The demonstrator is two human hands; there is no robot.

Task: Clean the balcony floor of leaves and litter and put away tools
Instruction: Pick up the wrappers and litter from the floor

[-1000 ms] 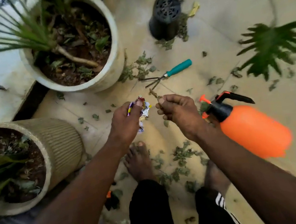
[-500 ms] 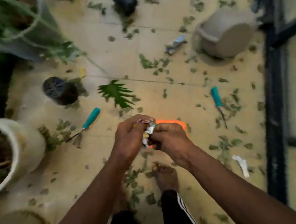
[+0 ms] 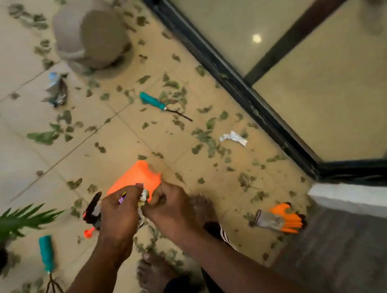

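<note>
My left hand (image 3: 119, 212) and my right hand (image 3: 168, 205) are pressed together in front of me, both gripping a crumpled wad of foil wrappers (image 3: 143, 199) between them. Below them on the tiled floor (image 3: 15, 168) lies an orange spray bottle (image 3: 136, 177) with a black trigger. Green leaves (image 3: 43, 137) are scattered all over the tiles. A teal-handled hand rake (image 3: 47, 258) lies at the lower left, and another teal-handled tool (image 3: 155, 101) lies further off. A white paper scrap (image 3: 232, 138) and a silvery wrapper (image 3: 57, 89) lie on the floor.
An overturned grey pot (image 3: 91, 38) lies at the top. Orange and grey gloves (image 3: 281, 218) lie at the right beside a white ledge (image 3: 371, 202). A black-framed glass door (image 3: 235, 80) runs along the right. A large green leaf (image 3: 20, 220) lies at the left. My bare feet stand below.
My view has swung right, from the planters toward the glass door. My right hand has come against the left, and both now grip the wrappers together.
</note>
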